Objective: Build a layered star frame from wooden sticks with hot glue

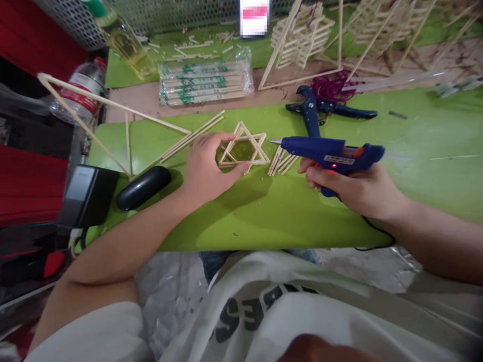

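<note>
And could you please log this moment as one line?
left hand: gripping stick star | right hand: holding glue gun | nozzle: beside star

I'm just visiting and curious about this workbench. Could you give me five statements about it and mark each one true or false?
1. The right hand holds a blue glue gun. True.

2. The left hand is holding a pair of scissors. False: its thumb and fingers are on a six-pointed star made of sticks.

3. The glue gun's tip points toward the star. True.

4. The plastic-wrapped sticks lie between the two hands. False: the wrapped bundle lies beyond the hands, farther from the person.

5. A dark, rounded case lies on the green surface, to the left of the left hand. True.
</note>
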Motion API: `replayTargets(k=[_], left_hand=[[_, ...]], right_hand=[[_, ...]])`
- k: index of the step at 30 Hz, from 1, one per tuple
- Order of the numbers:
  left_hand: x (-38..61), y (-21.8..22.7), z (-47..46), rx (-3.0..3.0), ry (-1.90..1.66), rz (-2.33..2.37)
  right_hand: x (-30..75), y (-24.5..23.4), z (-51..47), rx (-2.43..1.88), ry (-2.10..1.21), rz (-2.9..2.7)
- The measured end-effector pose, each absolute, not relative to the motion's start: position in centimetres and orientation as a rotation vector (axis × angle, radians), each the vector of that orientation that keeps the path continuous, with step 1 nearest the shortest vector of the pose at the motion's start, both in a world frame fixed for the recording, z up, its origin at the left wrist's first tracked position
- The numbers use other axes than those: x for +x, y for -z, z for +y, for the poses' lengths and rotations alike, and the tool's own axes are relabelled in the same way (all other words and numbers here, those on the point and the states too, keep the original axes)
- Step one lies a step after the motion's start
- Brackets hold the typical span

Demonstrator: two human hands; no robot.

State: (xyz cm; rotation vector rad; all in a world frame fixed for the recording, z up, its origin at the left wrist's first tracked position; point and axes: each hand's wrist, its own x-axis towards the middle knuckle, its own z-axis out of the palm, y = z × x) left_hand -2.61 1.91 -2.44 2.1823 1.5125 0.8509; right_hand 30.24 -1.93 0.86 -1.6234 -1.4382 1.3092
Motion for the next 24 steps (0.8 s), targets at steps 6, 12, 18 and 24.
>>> replayTargets(k=[6, 12, 18, 24], left_hand=[[-3.3, 1.9, 2.1, 2.319, -0.909, 1.532], [-3.5, -0.2, 0.8, 2.46, -0.613, 1.616], [-3.7, -1.7, -0.2, 2.534, -0.441, 1.67], [-4.0, -1.8, 0.1, 2.5, -0.344, 1.613]], right_hand=[[30.2, -0.9, -2.0, -1.571, -1.307, -1.436], [30.4, -0.9, -2.2, -1.569, -1.311, -1.439], [30.5, -1.2, -2.1, -1.474, -1.367, -1.462], [30.3, -1.8, -2.2, -1.444, -1.366, -1.473]])
